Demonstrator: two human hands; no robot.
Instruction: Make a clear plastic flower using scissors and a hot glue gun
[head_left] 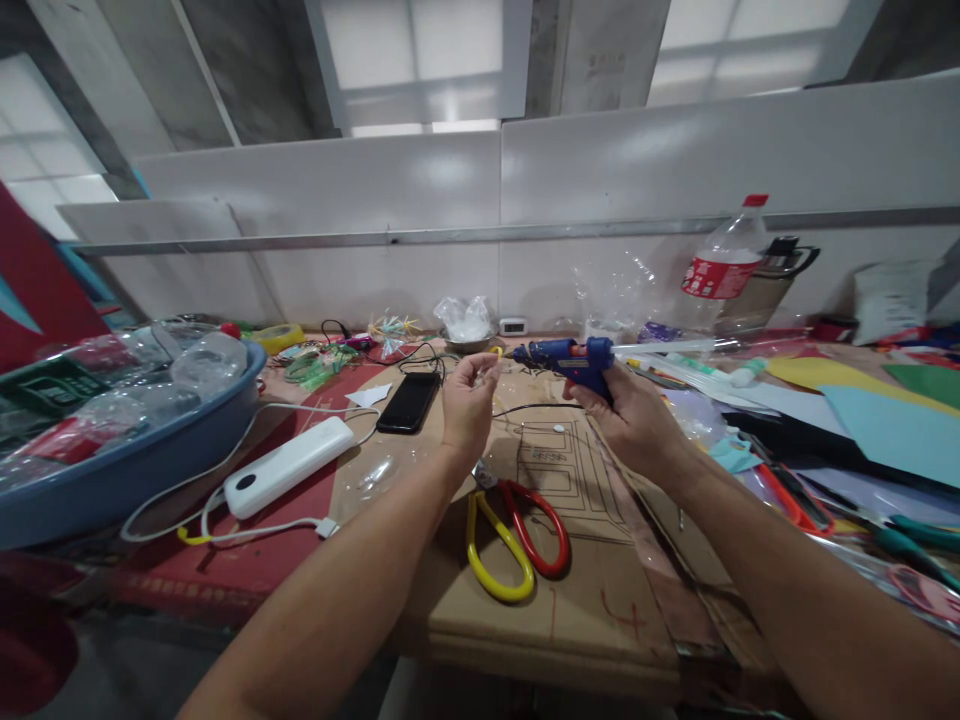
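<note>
My right hand (637, 418) is wrapped round the grip of a blue hot glue gun (564, 356), with its nozzle pointing left. A clear glue stick (664, 347) extends from the gun's rear. Just left of the nozzle, my left hand (469, 402) is closed in a pinch. A small yellow bit (496, 351) shows at its fingertips, too small to name. Below my hands, scissors (501, 585) with one yellow and one red handle lie on the cardboard (585, 590). A black phone (409, 402) lies left of my left hand.
A blue basin (150, 480) full of plastic bottles stands at left, beside a white power bank (289, 467) with a cable. At the back are a small bowl (468, 340) and a tall bottle (724, 265). Coloured sheets (885, 425) and pliers (900, 545) lie at right.
</note>
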